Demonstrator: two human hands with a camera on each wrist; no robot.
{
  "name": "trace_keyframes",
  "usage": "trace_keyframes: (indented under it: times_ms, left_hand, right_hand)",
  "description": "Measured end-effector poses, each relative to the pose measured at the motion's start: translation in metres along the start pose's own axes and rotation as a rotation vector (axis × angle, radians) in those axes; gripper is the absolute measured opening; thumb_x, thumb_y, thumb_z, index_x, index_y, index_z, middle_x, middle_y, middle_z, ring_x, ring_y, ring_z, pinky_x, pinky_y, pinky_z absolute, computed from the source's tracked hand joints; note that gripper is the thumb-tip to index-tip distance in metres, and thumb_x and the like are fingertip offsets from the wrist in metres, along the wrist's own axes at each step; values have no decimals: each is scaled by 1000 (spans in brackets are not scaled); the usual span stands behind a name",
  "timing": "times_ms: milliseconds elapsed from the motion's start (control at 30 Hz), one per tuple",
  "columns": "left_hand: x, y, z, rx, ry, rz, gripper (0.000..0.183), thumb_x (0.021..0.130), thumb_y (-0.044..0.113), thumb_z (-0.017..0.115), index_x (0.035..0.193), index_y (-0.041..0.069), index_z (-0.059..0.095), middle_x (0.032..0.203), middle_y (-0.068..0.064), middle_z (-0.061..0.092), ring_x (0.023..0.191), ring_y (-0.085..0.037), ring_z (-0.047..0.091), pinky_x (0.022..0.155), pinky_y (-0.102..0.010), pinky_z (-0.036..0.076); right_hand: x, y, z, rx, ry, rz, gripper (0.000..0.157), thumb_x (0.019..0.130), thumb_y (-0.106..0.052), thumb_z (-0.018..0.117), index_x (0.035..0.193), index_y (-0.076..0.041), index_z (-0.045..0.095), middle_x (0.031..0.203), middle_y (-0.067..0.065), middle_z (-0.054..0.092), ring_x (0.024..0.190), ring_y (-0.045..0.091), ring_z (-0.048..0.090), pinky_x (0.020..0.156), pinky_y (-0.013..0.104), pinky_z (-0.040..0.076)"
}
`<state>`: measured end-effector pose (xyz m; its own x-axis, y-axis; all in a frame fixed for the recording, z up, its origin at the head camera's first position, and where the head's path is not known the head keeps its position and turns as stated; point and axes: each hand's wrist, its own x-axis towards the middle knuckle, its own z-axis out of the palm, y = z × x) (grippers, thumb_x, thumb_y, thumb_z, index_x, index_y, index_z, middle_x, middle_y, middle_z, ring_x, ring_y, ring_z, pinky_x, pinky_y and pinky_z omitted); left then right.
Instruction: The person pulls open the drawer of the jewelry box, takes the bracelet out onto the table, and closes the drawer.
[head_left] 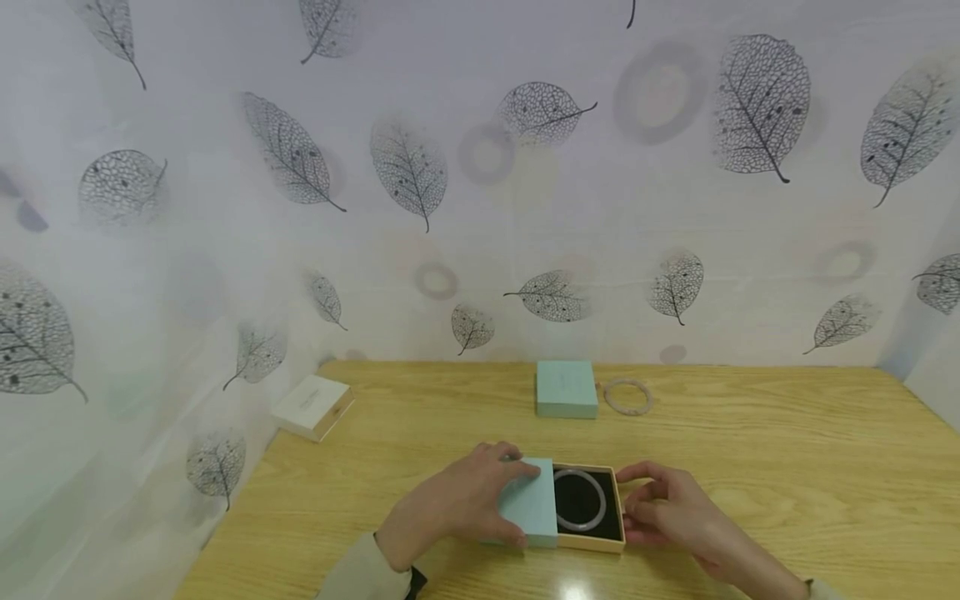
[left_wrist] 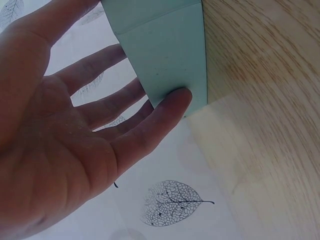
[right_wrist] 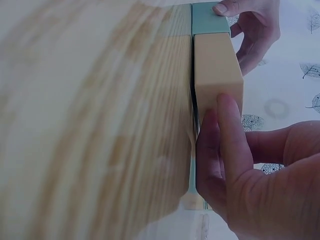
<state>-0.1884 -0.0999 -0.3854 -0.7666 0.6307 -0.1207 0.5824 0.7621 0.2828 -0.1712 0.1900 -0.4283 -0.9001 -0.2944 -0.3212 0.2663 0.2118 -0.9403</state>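
Observation:
In the head view, a light teal box sleeve (head_left: 534,508) lies on the table, partly drawn over a tan-edged inner tray (head_left: 592,543). A pale translucent bangle (head_left: 600,500) lies on the tray's black lining, its left edge covered by the sleeve. My left hand (head_left: 468,496) grips the sleeve across its width, with the thumb (left_wrist: 172,102) against the near side. At the tray's right end, my right hand (head_left: 671,512) touches the end wall with its fingers; in the right wrist view one fingertip (right_wrist: 227,102) presses the tan end.
A second teal box (head_left: 566,389) stands farther back on the wooden table (head_left: 765,433), with another pale bangle (head_left: 628,397) beside it. A white box (head_left: 313,407) sits at the left table edge. Leaf-printed cloth (head_left: 480,250) hangs behind and at the sides.

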Motion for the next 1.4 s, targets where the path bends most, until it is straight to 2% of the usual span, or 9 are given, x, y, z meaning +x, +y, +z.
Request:
trace_keyframes:
  times_ms: [733,1067,1400]
  left_hand:
    - [0,1,0,-10,-7,-3,73,70,56,75,135,32,50,138,2,46,115,-17,47,89,-28,49]
    - [-1,0,1,0,10,13,74,71,56,75,135,30,50,138,0,47,115,-17,48,88,-27,49]
    - [-1,1,1,1,3,-7,74,70,56,75,135,31,50,139,1,46,117,-18,47,92,-30,49]
  right_hand:
    - [-2,3,-6,-18,2,-1,41,90,4,50,130,8,40,92,13,57,79,21,64,71,37,59]
    - [-3,5,-10,-20,-12,4,42,90,3,50,130,8,40,92,13,57,80,22,64,71,37,58]
    - [-4,6,-14,-39,-11,4,41,91,2,49,130,8,40,93,13,58,80,22,65,71,37,59]
